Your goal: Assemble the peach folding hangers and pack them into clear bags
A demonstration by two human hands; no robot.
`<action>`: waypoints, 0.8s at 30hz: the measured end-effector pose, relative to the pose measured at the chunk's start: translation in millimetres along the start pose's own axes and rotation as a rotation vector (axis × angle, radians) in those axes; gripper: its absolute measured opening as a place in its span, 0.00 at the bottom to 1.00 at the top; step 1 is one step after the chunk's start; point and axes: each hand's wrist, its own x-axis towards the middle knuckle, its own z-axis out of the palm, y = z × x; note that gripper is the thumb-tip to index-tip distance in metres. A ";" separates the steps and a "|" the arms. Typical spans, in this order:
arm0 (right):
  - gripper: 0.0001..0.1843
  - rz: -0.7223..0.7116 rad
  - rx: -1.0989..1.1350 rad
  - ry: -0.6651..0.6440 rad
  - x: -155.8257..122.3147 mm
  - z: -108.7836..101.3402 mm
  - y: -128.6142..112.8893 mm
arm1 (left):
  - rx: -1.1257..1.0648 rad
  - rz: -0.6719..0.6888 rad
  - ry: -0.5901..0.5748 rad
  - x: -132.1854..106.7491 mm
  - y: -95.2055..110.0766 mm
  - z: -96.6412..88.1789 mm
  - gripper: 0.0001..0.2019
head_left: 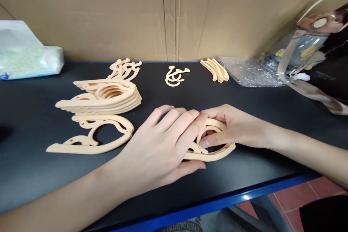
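A cream plastic folding hanger (210, 157) lies low over the table between my hands, its ring-shaped middle showing. My left hand (165, 145) covers its left part from above, fingers closed over it and thumb at the near edge. My right hand (231, 125) grips the right side, thumb inside the ring and fingers behind. Just left of my left hand lies a single folded hanger (108, 149). Behind that one is a stack of several folded hangers (116, 103). Much of the held hanger's left part is hidden.
Loose hook pieces (125, 69) lie behind the stack, with more hooks (175, 78) at the back middle. Several curved arm pieces (216, 69) sit near a clear plastic bag (250, 74). A strapped bottle (310, 45) stands right; a tissue pack (29, 59) lies left. The table's blue edge (217, 203) is in front.
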 end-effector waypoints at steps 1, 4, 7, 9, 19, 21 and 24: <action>0.11 -0.006 0.011 -0.003 0.1 -0.1 0.3 | 0.017 0.006 -0.001 0.0 -0.1 -0.3 0.34; 0.11 -0.016 0.027 -0.010 0.6 0.0 1.3 | 0.058 0.026 -0.016 -0.2 -0.8 -1.7 0.34; 0.10 -0.015 0.015 -0.010 0.9 1.0 1.6 | 0.083 0.049 -0.017 -0.1 -1.3 -2.8 0.34; 0.10 -0.012 0.010 -0.019 0.6 2.2 0.9 | 0.087 0.055 -0.007 0.3 -0.8 -3.2 0.33; 0.09 -0.030 0.014 -0.023 -1.6 7.7 -0.7 | 0.118 0.056 -0.012 0.6 6.0 -5.6 0.35; 0.10 -0.033 0.010 -0.026 -1.6 8.4 -0.4 | 0.128 0.064 -0.005 0.8 6.1 -6.2 0.35; 0.10 -0.037 0.016 -0.032 -1.5 10.0 -0.4 | 0.146 0.086 0.010 2.4 6.4 -7.2 0.35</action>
